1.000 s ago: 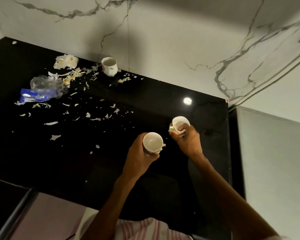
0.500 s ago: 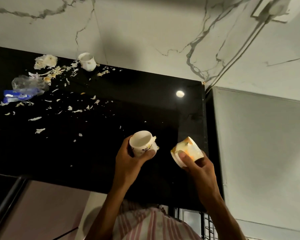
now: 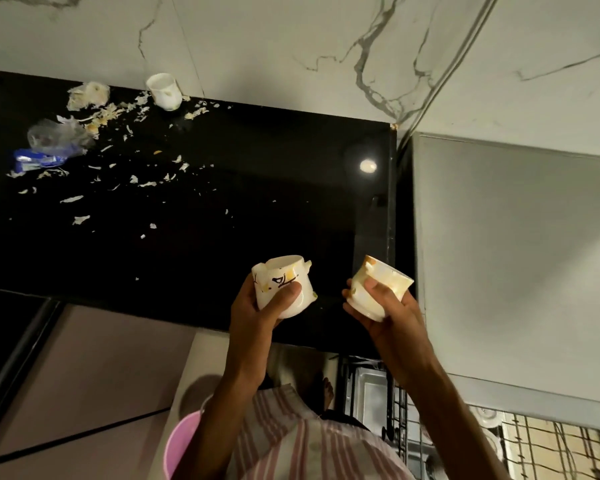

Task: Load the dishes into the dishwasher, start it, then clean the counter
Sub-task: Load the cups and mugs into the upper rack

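A home kitchen: a glossy black stone counter (image 3: 222,209) littered with pale food scraps (image 3: 94,116) runs along a white marble-veined tiled wall (image 3: 291,46), with an open dishwasher's wire rack (image 3: 551,441) below.

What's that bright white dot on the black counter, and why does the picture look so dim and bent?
Head view: the dot is likely a lamp's glare mirrored in the glossy counter; lighting is dim, the far cup is soft, and the wide lens bends the wall's straight lines.
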Motion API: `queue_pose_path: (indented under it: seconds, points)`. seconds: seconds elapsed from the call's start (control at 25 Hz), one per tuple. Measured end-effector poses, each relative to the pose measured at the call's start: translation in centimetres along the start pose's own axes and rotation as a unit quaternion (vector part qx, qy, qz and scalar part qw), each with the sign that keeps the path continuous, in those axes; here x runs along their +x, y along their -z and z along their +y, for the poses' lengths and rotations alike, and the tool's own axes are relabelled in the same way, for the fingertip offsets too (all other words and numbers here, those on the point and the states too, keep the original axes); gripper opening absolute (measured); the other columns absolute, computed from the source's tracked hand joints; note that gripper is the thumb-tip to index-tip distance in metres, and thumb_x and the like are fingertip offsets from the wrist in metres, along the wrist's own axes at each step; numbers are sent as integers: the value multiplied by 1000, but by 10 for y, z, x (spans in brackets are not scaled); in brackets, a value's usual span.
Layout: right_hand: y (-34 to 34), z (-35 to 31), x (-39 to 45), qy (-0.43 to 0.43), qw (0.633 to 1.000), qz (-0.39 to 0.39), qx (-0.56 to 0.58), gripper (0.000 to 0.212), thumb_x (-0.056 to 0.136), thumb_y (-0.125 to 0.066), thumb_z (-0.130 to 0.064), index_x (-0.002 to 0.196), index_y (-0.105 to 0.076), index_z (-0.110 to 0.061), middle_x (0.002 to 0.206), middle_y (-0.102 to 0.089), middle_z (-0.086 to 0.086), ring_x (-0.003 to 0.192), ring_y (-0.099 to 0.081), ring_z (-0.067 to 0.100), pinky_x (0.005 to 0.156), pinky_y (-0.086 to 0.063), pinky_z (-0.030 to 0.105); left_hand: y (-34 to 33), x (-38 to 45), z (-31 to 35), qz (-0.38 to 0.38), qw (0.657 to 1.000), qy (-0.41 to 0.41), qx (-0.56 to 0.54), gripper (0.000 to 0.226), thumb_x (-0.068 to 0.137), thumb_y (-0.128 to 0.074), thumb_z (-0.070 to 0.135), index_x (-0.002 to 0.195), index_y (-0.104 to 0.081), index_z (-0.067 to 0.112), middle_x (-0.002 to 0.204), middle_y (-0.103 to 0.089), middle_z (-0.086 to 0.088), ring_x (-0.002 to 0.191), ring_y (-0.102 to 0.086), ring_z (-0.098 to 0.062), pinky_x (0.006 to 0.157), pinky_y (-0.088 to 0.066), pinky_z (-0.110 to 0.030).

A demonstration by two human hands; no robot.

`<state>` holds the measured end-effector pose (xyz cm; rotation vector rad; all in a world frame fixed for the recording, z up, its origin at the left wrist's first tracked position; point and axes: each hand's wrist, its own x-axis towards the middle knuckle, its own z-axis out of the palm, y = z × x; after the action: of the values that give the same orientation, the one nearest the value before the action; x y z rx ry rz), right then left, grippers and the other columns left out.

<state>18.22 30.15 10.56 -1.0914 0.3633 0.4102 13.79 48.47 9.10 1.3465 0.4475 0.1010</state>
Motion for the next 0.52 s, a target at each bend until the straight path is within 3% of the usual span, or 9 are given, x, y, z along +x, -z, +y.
queue_pose_path:
  seconds: [0.08, 0.2, 0.4, 0.52]
  points:
    - [5, 4, -11, -4, 1000, 10, 12, 81, 65, -84, -38, 133, -49, -9, 123, -63, 17, 109, -66, 31, 76, -58, 33, -1, -7, -1, 2, 1000, 9, -9, 59, 58, -73, 50, 113, -59, 34, 110, -68, 7, 107, -64, -19, 78, -56, -27]
    - [10, 12, -27, 0, 998, 12, 67, 63, 74, -66, -24, 132, -48, -10, 123, -61, 19, 108, -65, 34, 72, -58, 35, -1, -13, -3, -5, 1000, 14, 1, 62, 54, -72, 53, 112, -57, 37, 113, -64, 8, 108, -62, -19, 78, -56, -26]
    - [13, 38, -62, 20, 995, 10, 102, 65, 73, -60, -20, 135, -43, -9, 130, -52, 24, 115, -59, 41, 75, -58, 43, 13, -29, -13, -33, 999, 32, 26, 82, 48, -79, 67, 118, -58, 31, 117, -65, 1, 109, -63, -20, 80, -55, -33]
    - [10, 57, -85, 35, 993, 28, 108, 63, 74, -61, -21, 133, -44, -10, 131, -51, 23, 112, -60, 37, 76, -57, 41, 28, -46, -19, -52, 997, 42, 33, 73, 55, -76, 53, 120, -60, 23, 115, -67, -3, 105, -65, -21, 78, -56, -34]
